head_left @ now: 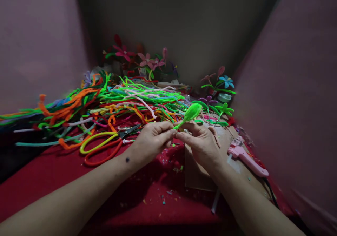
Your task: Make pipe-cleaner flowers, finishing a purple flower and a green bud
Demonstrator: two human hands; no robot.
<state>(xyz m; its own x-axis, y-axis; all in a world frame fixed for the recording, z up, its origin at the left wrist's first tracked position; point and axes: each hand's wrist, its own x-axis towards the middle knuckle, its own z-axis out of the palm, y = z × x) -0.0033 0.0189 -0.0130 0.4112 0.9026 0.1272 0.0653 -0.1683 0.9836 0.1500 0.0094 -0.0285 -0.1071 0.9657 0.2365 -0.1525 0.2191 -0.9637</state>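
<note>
Between my two hands a bright green pipe-cleaner bud point(193, 112) is held up, its rounded head tilted to the upper right. My left hand point(154, 137) pinches the lower end of its stem between thumb and fingers. Close beside it, my right hand point(198, 139) grips the stem just below the head, with thumb and index finger nearly touching the left ones. The other fingers of both hands are curled and partly hidden. Scissors point(104, 146) with one yellow and one red handle lie left of my left hand, blades under the edge of the pipe-cleaner pile.
A heap of coloured pipe cleaners point(142, 97) spreads behind and left on the red cloth point(126, 201). At right, a pink glue gun point(247, 157) rests on cardboard point(200, 176). Finished pipe-cleaner flowers point(149, 60) stand at the back; others, including a blue flower point(226, 81), stand right.
</note>
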